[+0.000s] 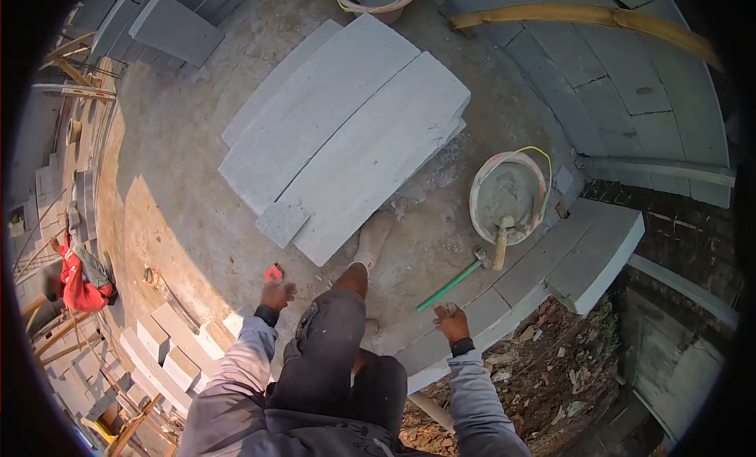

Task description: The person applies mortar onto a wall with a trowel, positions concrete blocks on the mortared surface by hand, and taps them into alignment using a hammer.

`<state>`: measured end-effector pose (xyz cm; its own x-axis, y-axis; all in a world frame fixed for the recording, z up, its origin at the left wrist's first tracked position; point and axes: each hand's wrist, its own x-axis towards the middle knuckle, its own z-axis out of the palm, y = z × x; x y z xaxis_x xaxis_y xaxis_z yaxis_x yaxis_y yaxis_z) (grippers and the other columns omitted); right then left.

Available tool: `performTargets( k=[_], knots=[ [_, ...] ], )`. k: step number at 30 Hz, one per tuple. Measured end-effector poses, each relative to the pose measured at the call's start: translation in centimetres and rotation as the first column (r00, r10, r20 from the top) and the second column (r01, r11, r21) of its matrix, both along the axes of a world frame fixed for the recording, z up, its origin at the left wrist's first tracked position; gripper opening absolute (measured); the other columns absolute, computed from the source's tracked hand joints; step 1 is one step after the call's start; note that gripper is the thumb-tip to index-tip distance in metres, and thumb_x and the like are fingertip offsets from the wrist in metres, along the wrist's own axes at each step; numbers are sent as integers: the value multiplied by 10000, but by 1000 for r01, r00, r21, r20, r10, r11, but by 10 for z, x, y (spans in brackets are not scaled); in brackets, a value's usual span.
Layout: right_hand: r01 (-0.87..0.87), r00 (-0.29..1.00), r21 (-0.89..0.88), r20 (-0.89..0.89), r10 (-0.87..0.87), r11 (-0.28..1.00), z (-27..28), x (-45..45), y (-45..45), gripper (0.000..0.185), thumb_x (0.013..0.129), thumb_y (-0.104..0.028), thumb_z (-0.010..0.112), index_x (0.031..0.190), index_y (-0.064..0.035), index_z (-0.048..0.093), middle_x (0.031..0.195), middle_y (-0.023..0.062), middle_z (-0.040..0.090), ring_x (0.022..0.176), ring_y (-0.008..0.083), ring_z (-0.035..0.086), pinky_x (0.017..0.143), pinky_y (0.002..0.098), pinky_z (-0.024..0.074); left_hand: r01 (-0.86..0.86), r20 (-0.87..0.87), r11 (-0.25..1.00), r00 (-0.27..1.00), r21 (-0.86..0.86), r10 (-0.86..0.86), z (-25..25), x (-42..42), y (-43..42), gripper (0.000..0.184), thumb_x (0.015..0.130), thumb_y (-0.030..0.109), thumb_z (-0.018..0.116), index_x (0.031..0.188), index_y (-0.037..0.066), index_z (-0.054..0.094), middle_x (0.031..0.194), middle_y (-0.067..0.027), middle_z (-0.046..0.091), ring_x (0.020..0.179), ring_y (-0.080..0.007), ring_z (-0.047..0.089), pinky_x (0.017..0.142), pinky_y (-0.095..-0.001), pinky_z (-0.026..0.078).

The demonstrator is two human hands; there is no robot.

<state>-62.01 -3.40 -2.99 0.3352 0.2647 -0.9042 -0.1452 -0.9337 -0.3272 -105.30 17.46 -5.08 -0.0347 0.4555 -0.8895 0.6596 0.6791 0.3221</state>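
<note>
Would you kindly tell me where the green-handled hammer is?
The green-handled hammer lies right of centre in the head view, between the bucket and right hand.

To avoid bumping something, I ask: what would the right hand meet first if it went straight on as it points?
Probably the green hammer handle, ahead of the right hand, though depth is unclear and the hand might pass above.

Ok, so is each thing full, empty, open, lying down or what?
Near bucket: holding grey mix
Trowel: resting in bucket, handle over rim
Green-handled hammer: lying down
Big blocks: stacked flat
Red object: on the floor, too small to tell more
Left hand: loosely open, seemingly empty
Right hand: loosely open, seemingly empty
</note>
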Motion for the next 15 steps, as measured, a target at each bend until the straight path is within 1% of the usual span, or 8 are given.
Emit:
performTargets(
  k=[2,5,6,7,10,13,14,15],
  knots=[
    [105,994,92,-25,-103,990,-5,29,81,352,847,-316,686,1068,-52,611,888,33,628,758,160,622,624,304,506,-495,-136,849,868,-185,477,-13,-24,-18,331,890,324,578,1125,93,604,929,-53,657,706,-175,608,573,-377,484],
    [106,978,380,128,-166,919,-84,109,188,510,856,-392,666,1218,-57,533,1104,49,581,908,191,608,721,341,529,-699,-253,710,705,-85,663,-52,-3,-26,415,923,411,518,1197,101,544,1019,-65,624,736,-176,579,603,-355,471],
    [209,956,331,127,-263,920,-47,121,261,525,895,-384,618,1280,-45,507,1169,68,557,1061,191,530,853,369,480,-767,-206,639,636,-62,744,-54,25,-8,421,932,409,503,1214,98,536,1045,-68,618,772,-170,582,627,-360,478],
    [213,938,472,146,-314,856,-65,151,301,564,897,-399,613,1322,-54,475,1256,69,525,1092,208,516,900,383,459,-830,-163,557,555,-39,816,-55,45,8,427,941,407,487,1231,95,529,1071,-71,612,809,-165,585,652,-365,485],
    [96,930,517,257,-261,850,-81,222,424,678,909,-536,506,1408,-86,412,1408,77,444,1291,252,408,1011,400,351,-922,-80,385,386,-31,919,-86,63,26,432,945,406,483,1239,92,524,1078,-71,612,827,-166,588,670,-363,487],
    [-22,1000,550,-2,28,835,-98,255,498,716,924,-567,464,1432,-72,367,1432,110,415,1308,250,388,1064,396,300,-958,-36,285,286,-38,958,-118,65,30,437,949,405,478,1247,88,520,1085,-71,612,845,-168,590,687,-362,489],
    [128,978,522,-206,-20,843,-121,268,511,644,946,-513,465,1415,-76,399,1388,90,469,1260,229,445,1031,352,354,-964,-25,262,263,-47,964,-124,70,31,439,950,405,476,1249,87,518,1088,-71,612,851,-168,591,693,-361,489],
    [127,975,495,-220,-18,860,-136,278,513,614,954,-497,459,1397,-73,426,1358,77,501,1224,206,482,999,331,385,-970,-19,238,239,-47,971,-127,73,29,440,951,405,474,1252,86,517,1090,-71,612,857,-169,592,699,-361,490]
  ],
)
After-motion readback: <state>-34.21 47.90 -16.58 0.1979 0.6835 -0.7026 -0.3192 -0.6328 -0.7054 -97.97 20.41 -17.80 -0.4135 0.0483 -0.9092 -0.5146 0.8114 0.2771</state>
